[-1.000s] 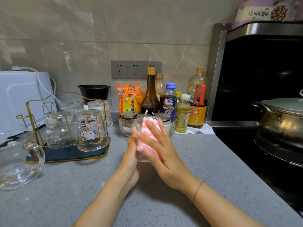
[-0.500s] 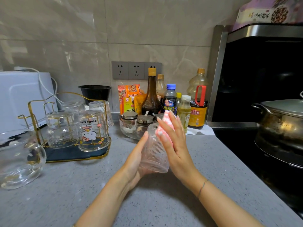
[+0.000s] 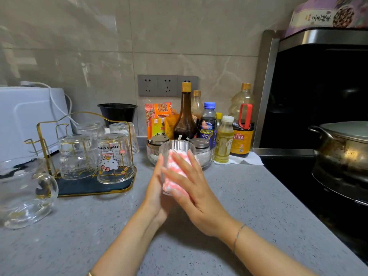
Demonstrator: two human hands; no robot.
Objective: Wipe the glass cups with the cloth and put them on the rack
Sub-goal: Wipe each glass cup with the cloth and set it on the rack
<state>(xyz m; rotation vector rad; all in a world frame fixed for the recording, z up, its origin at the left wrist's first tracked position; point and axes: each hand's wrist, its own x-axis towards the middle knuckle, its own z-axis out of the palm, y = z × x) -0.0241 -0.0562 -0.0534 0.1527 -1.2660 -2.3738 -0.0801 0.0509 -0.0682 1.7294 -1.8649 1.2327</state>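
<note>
Above the counter (image 3: 249,196), left hand (image 3: 156,188) is cupping the ribbed glass cup (image 3: 175,149); right hand (image 3: 191,188) is pressing the pink cloth (image 3: 175,172) flat against its wall, fingers extended. Advisable: be turning the cup under steady pressure. Cup base is hiding behind palms; rack (image 3: 83,188) is waiting left.

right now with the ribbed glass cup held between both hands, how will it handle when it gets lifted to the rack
The clear ribbed glass cup is thin-walled, so probably light but fragile. Its ridges likely give the left hand some grip, though glass may still slip. The pink-and-white cloth under the right hand looks soft and would likely flop.
</note>
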